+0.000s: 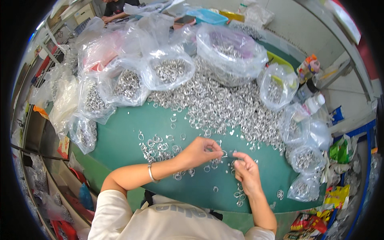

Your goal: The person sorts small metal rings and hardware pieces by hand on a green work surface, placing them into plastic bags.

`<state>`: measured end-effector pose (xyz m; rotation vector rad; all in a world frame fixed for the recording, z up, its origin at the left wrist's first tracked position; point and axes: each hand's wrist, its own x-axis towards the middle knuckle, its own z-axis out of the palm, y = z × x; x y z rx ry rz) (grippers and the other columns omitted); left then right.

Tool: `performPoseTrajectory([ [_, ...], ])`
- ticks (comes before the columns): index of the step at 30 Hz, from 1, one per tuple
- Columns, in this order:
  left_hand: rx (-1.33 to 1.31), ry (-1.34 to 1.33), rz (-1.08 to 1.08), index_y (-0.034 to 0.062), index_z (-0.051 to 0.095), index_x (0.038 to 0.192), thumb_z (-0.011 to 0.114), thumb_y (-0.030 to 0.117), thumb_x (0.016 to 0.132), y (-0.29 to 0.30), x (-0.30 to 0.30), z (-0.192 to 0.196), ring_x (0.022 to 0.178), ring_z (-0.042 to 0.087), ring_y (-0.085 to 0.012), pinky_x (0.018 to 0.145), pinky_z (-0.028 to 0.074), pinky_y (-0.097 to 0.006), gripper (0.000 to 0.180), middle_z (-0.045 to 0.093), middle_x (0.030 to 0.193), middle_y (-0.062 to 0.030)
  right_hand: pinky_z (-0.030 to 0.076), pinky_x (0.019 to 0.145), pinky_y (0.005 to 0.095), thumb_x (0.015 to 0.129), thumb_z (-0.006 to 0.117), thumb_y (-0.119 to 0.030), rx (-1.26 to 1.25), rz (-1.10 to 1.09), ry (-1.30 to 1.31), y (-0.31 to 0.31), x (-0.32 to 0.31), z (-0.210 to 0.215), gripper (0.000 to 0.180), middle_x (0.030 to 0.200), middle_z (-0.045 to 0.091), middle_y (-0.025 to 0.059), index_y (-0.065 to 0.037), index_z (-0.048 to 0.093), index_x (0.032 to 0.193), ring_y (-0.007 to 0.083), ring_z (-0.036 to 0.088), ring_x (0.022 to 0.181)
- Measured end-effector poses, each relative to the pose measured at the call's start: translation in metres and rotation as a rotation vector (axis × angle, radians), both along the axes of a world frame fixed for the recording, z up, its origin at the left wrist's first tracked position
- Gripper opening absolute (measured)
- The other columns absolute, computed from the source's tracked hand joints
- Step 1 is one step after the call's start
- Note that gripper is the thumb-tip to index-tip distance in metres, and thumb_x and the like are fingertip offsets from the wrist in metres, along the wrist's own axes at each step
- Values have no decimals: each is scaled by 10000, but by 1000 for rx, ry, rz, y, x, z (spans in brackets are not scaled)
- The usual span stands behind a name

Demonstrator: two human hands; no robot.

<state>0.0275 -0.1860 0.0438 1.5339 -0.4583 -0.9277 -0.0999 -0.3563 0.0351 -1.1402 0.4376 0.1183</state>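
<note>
Near the middle of the green table, my left hand point(203, 152) pinches a small silver ring point(224, 153) between thumb and fingertips. My right hand point(249, 173) is just to the right of that ring, its index finger stretched toward it and its thumb a little apart; nothing shows between them. Under and left of my left forearm lies a loose group of silver rings point(156, 147). A few more rings point(240, 196) sit beside my right wrist. Beyond both hands spreads a large heap of silver rings point(216, 104).
Clear plastic bags of rings point(170, 70) line the table's far side, with a large one point(232, 52) behind the heap. More bags point(306, 160) stand along the right edge, near a white bottle point(314, 104). Another person's hand point(107, 19) shows at the far left.
</note>
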Motion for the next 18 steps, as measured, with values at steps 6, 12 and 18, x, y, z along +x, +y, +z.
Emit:
performPoseTrajectory([
  [6, -60, -586, 198, 4, 682, 840, 674, 120, 789, -4, 113, 85, 769, 609, -93, 744, 489, -260, 127, 676, 809, -46, 214, 428, 175, 898, 563, -90, -194, 80, 69, -8, -4, 1, 147, 599, 402, -89, -13, 595, 1019, 0, 289, 485],
  [12, -268, -592, 496, 16, 660, 781, 672, 149, 802, -25, 233, 161, 489, 415, -24, 425, 304, -188, 135, 634, 688, -17, 224, 446, 175, 901, 562, -97, -358, 109, 59, -8, 2, 11, 133, 599, 412, -102, -29, 622, 999, -7, 295, 498],
  [18, -150, -763, 441, -15, 706, 751, 731, 155, 675, -96, 303, 144, 624, 636, -155, 584, 490, -297, 187, 677, 688, -115, 296, 539, 156, 896, 572, -60, -352, 29, 40, -28, -18, -23, 140, 714, 540, -81, -12, 622, 1018, -11, 396, 615],
])
